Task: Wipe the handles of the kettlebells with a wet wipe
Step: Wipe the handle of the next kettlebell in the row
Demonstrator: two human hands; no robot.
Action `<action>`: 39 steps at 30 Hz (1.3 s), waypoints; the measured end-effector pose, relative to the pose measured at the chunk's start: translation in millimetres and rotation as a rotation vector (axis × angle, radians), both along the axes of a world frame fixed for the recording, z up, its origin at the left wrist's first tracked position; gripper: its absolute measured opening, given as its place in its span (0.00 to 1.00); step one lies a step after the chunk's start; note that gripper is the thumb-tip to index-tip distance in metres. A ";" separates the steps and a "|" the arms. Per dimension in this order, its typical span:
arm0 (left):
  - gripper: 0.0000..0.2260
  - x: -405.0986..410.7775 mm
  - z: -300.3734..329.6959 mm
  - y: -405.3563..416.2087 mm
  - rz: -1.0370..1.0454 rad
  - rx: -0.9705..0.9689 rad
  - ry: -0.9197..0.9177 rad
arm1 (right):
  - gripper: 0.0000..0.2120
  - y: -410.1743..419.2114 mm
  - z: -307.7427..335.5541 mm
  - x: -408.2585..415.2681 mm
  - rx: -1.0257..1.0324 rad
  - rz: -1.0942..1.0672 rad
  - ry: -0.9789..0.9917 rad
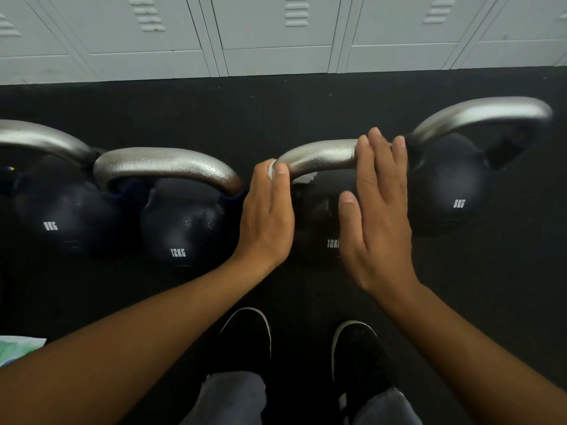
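Pebbled bare-metal handles (319, 156) top matt black kettlebells (184, 228).

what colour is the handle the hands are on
Silver-grey bare metal handle, above a black kettlebell body; seen in the head view.

Both bare forearms reach forward and converge toward centre. Left hand (266, 210): fingers curled over and away from the camera, thumb tip pinching a bit of white material against them, back of hand up. Right hand (379, 219): fingers straight and close together, laid flat, thumb held apart alongside.
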State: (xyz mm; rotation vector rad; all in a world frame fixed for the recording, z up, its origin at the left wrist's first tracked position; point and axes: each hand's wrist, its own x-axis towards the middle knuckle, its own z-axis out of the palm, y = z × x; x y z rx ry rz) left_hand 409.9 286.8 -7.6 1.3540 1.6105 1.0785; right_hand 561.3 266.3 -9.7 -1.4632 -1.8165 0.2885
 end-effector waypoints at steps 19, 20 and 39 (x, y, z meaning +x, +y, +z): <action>0.22 3.4 15.1 6.1 0.007 0.202 0.065 | 0.29 -0.2 -2.2 2.7 0.030 0.011 -0.011; 0.22 5.0 22.7 7.8 -0.021 0.254 0.088 | 0.29 0.0 -2.3 2.8 0.035 0.012 -0.012; 0.21 25.9 45.0 22.4 -0.262 0.498 0.577 | 0.26 3.1 -7.1 18.7 0.111 0.058 -0.080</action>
